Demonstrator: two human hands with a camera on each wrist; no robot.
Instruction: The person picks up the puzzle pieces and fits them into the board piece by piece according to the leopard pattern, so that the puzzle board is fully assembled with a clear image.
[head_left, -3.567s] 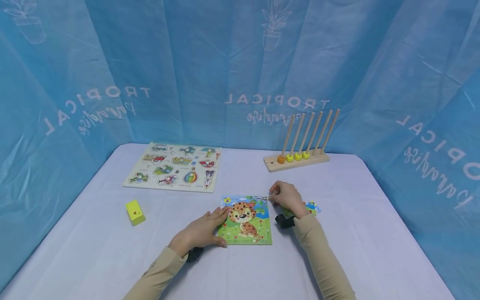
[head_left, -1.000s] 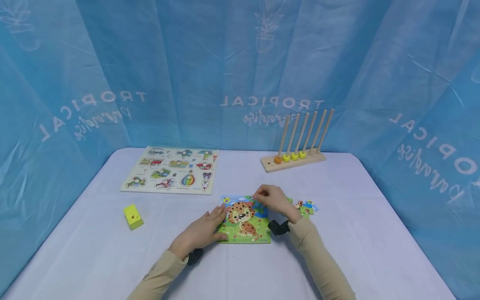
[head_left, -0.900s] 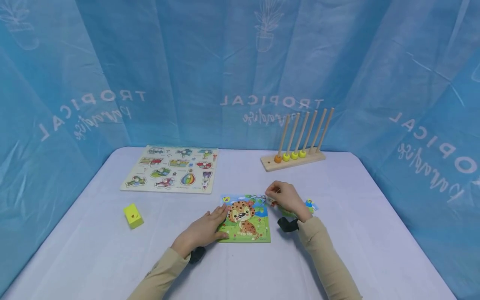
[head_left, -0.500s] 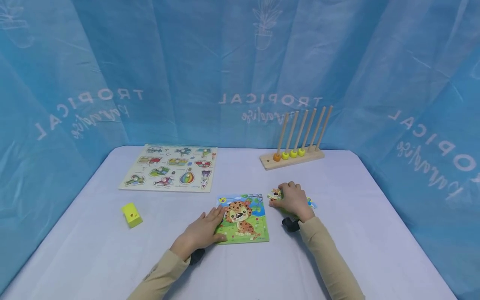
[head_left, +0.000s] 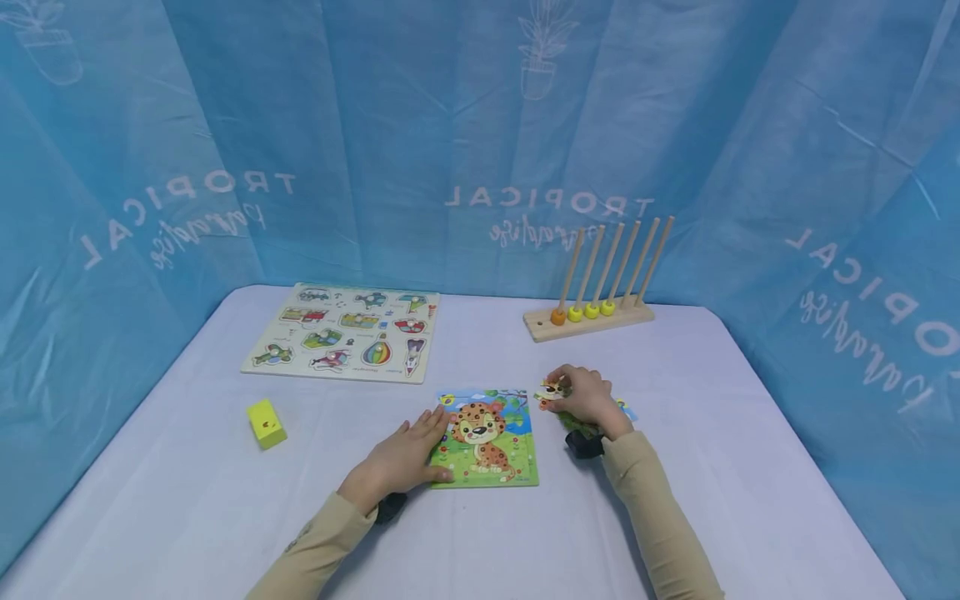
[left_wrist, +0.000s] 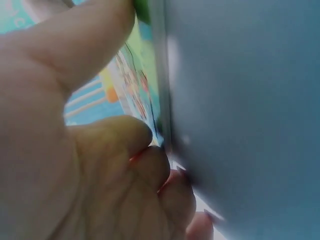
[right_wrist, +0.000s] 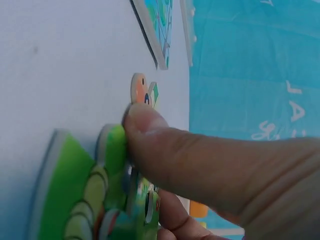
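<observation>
A square leopard jigsaw puzzle [head_left: 491,454] lies flat on the white table, its picture facing up. My left hand [head_left: 401,454] rests on its left edge, fingers stretched out and thumb near the lower left corner. To the right of the puzzle my right hand [head_left: 588,396] is over a small group of loose jigsaw pieces. Its thumb and fingers pinch an orange spotted jigsaw piece [head_left: 549,392]. In the right wrist view the thumb presses on this piece, with green loose pieces [right_wrist: 67,175] close beside it. The hand hides part of the group in the head view.
A wooden peg puzzle board [head_left: 341,333] with vehicle pictures lies at the back left. A yellow block [head_left: 266,423] sits at the left. At the back right stands a wooden bead stand [head_left: 592,321] with upright rods and several beads. Blue curtains [head_left: 480,125] surround the table.
My right hand has moved from the puzzle's upper right corner rightward to the loose jigsaw pieces, where its fingers have closed in on a spotted one. My left hand has stayed on the puzzle's edge.
</observation>
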